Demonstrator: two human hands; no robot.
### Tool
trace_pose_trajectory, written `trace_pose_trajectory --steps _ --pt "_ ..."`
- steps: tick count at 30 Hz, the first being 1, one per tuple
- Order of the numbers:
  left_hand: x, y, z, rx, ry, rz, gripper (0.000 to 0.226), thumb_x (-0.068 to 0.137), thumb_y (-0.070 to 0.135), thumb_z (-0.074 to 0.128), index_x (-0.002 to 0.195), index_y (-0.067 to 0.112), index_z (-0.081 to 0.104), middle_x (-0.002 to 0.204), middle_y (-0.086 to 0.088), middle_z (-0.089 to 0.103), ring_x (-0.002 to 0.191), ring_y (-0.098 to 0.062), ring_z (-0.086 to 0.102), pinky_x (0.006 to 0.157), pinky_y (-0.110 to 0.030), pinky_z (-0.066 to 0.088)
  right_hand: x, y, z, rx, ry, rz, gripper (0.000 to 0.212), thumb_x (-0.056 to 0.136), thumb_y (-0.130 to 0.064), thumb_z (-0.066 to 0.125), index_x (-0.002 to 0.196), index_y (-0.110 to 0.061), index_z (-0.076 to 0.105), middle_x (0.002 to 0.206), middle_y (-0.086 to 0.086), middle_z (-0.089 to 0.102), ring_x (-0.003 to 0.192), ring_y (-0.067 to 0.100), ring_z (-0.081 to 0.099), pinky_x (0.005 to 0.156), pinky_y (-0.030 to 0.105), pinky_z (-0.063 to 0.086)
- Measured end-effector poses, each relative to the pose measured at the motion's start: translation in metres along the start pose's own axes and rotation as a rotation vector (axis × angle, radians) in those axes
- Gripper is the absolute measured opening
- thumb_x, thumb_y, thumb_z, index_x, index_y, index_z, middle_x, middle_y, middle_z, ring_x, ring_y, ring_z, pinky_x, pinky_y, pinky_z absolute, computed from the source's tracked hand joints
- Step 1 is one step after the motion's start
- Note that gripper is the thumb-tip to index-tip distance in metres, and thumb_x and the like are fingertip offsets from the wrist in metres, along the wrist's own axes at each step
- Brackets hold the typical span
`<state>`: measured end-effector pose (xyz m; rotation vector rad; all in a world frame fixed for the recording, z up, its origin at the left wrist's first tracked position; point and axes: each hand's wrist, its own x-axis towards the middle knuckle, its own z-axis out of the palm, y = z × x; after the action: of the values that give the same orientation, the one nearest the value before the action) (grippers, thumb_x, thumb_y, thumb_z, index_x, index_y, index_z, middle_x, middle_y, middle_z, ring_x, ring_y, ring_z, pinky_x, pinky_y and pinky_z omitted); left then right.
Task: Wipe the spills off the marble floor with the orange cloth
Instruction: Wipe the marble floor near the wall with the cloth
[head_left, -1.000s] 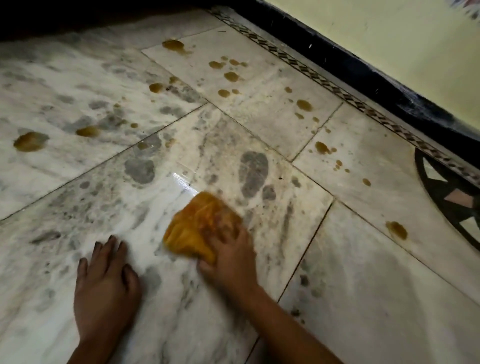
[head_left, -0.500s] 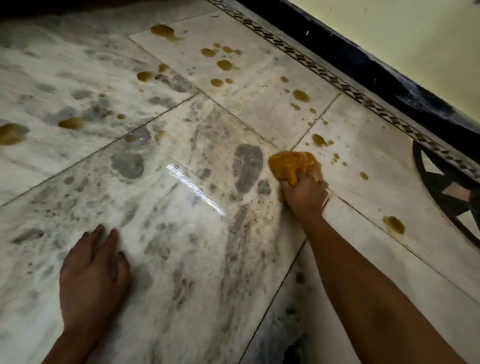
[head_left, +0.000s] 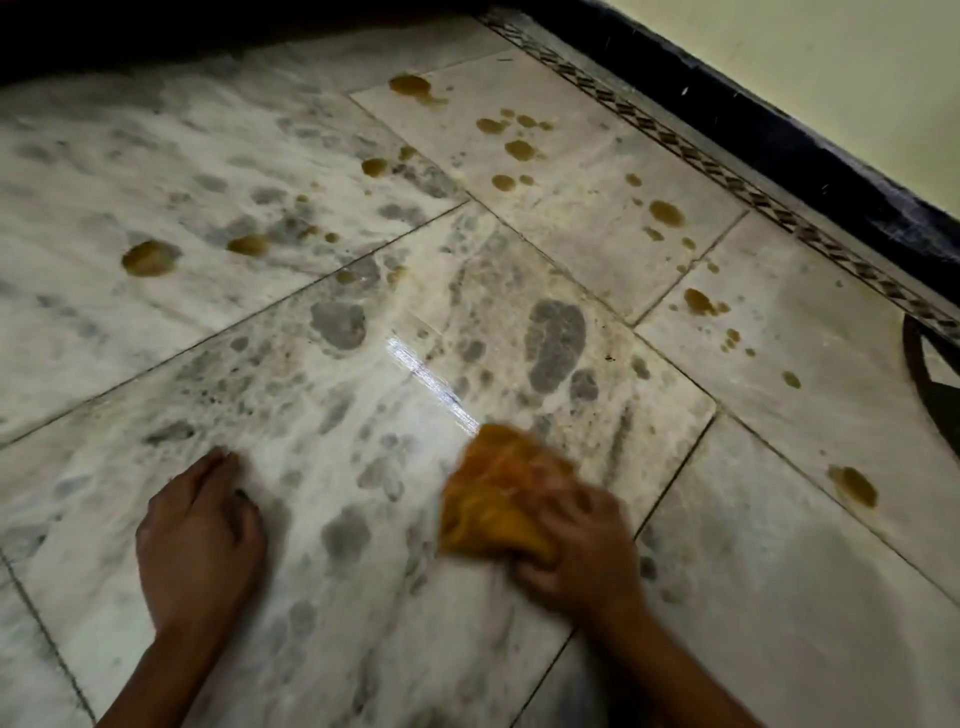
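Marble floor (head_left: 363, 649), grey-veined and pretty blotchy, fills the view. The orange cloth (head_left: 498, 499) is bunched up and pressed to the tile at 5 o'clock in the frame. It's gripped by the right hand (head_left: 582, 551) with the fingers curled into it, all a bit blurred. The left hand (head_left: 200, 535) is laid flat at 7 o'clock, fingers nearly straight, nothing held, probably used as a prop.

The wipe is likely best done with the cloth kept bunched and pressed down. Each spot should be covered fully and dragged inward so it isn't smeared. The nearest spill (head_left: 854, 486) is at 3 o'clock from the cloth, and more are scattered at 1, 12 and 10. Lots of open tile can be swept. Room is only cut off by the black skirting (head_left: 779, 140) and patterned border (head_left: 727, 182) at 1 to 2 o'clock.
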<state>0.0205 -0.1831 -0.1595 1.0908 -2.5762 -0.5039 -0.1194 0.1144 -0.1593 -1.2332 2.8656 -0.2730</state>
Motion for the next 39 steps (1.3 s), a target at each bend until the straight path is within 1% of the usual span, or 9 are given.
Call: trace_pose_trajectory --steps 7,13,17,22,25,27,31,35,39 --pt "-0.001 -0.011 -0.009 0.036 -0.031 -0.017 0.048 0.078 0.023 0.041 0.117 0.004 0.061 0.129 -0.015 0.056 0.111 -0.041 0.051 0.089 -0.052 0.043 0.143 0.064 -0.038 -0.048 0.008 0.741 0.056 0.087 -0.046 0.054 0.133 -0.014 0.050 0.143 0.018 0.040 0.127 0.043 0.034 0.105 0.050 0.026" --pt "-0.008 -0.034 -0.026 0.050 0.004 -0.087 0.049 0.078 0.021 0.041 0.117 0.000 0.061 0.124 -0.020 0.059 0.109 -0.043 0.053 0.092 -0.051 0.043 0.202 -0.110 0.003 0.132 -0.080 0.274 0.043 0.082 -0.030 0.058 0.124 -0.020 0.055 0.136 0.012 0.046 0.123 0.038 0.041 0.099 0.047 0.040" --pt "-0.013 -0.061 -0.040 0.028 0.093 -0.213 0.053 0.076 0.019 0.039 0.121 -0.002 0.057 0.118 -0.027 0.060 0.106 -0.047 0.054 0.088 -0.054 0.044 0.137 -0.228 0.020 0.159 -0.210 -0.129 0.061 0.082 -0.041 0.059 0.139 -0.027 0.041 0.153 0.008 0.026 0.132 0.039 0.026 0.110 0.046 0.020" --pt "-0.024 -0.095 -0.068 0.015 0.202 -0.371 0.047 0.073 0.021 0.035 0.109 0.004 0.059 0.102 -0.025 0.064 0.092 -0.048 0.056 0.077 -0.051 0.046 0.054 -0.204 0.042 0.241 -0.198 -0.493 0.064 0.066 -0.063 0.047 0.126 -0.040 0.051 0.141 -0.006 0.048 0.118 0.028 0.052 0.096 0.038 0.046" --pt "-0.032 -0.117 -0.073 0.024 0.215 -0.430 0.049 0.074 0.027 0.035 0.111 0.005 0.059 0.105 -0.023 0.065 0.092 -0.047 0.057 0.077 -0.052 0.048 0.037 -0.118 0.029 0.215 -0.177 -0.749 0.059 0.081 -0.065 0.042 0.131 -0.035 0.049 0.144 0.000 0.046 0.125 0.020 0.050 0.104 0.034 0.036" --pt "-0.038 -0.129 -0.073 0.061 0.212 -0.429 0.048 0.075 0.028 0.031 0.106 0.006 0.061 0.102 -0.020 0.065 0.088 -0.044 0.058 0.073 -0.050 0.050 0.048 -0.056 0.019 0.155 -0.097 -0.707 0.056 0.084 -0.062 0.043 0.129 -0.030 0.052 0.138 0.001 0.049 0.121 0.018 0.053 0.104 0.034 0.033" --pt "-0.051 -0.141 -0.067 0.107 0.230 -0.394 0.045 0.080 0.019 0.038 0.113 0.001 0.062 0.120 -0.021 0.060 0.101 -0.042 0.057 0.083 -0.050 0.047 0.112 -0.023 0.010 0.109 -0.018 -0.214 0.059 0.075 -0.056 0.049 0.114 -0.016 0.067 0.124 0.011 0.062 0.111 0.029 0.052 0.094 0.041 0.038" --pt "-0.054 -0.135 -0.055 0.085 0.264 -0.421 0.050 0.083 0.020 0.031 0.121 0.000 0.057 0.123 -0.022 0.057 0.112 -0.042 0.050 0.097 -0.050 0.037 0.195 -0.123 0.021 0.065 0.063 -0.010 0.056 0.070 -0.050 0.045 0.104 -0.013 0.071 0.111 0.018 0.066 0.106 0.037 0.059 0.095 0.038 0.036" --pt "-0.051 -0.132 -0.056 0.080 0.226 -0.470 0.054 0.082 0.023 0.028 0.126 0.004 0.052 0.125 -0.018 0.056 0.117 -0.038 0.046 0.098 -0.050 0.033 0.205 -0.251 0.043 0.240 -0.151 -0.068 0.061 0.073 -0.050 0.051 0.127 -0.022 0.058 0.135 0.006 0.052 0.124 0.035 0.043 0.104 0.024 0.033"
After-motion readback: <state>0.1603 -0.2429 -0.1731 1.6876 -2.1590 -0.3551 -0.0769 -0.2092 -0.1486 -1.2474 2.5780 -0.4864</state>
